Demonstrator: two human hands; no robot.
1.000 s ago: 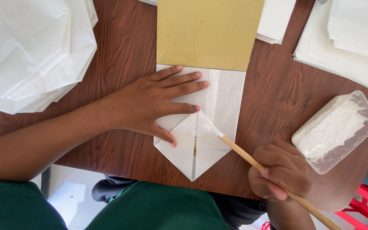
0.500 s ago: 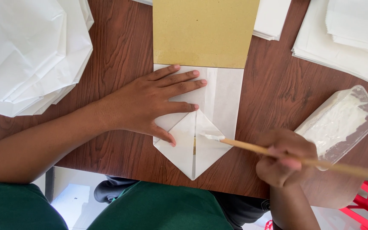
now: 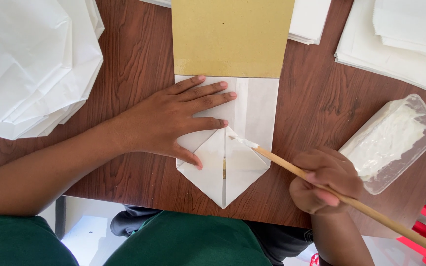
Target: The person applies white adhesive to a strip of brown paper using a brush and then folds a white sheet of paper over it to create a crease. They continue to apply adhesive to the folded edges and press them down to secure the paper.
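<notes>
Head view: since the earlier frame the stick (image 3: 351,197) has swung, its white-coated tip now on the upper fold edge of the paper (image 3: 245,148). Right hand (image 3: 326,181): fingers curled tight around the stick. Left hand (image 3: 173,120): fingers spread flat, pressing the paper to the bench (image 3: 134,59). Tub (image 3: 390,140) right, card (image 3: 230,37) above.

Her left hand (image 3: 173,118) lies flat, palm down, fingers spread and pointing right, the forearm stretched in from the left. The right hand (image 3: 325,181) is curled into a closed grip, knuckles up, wrist rising from below.
</notes>
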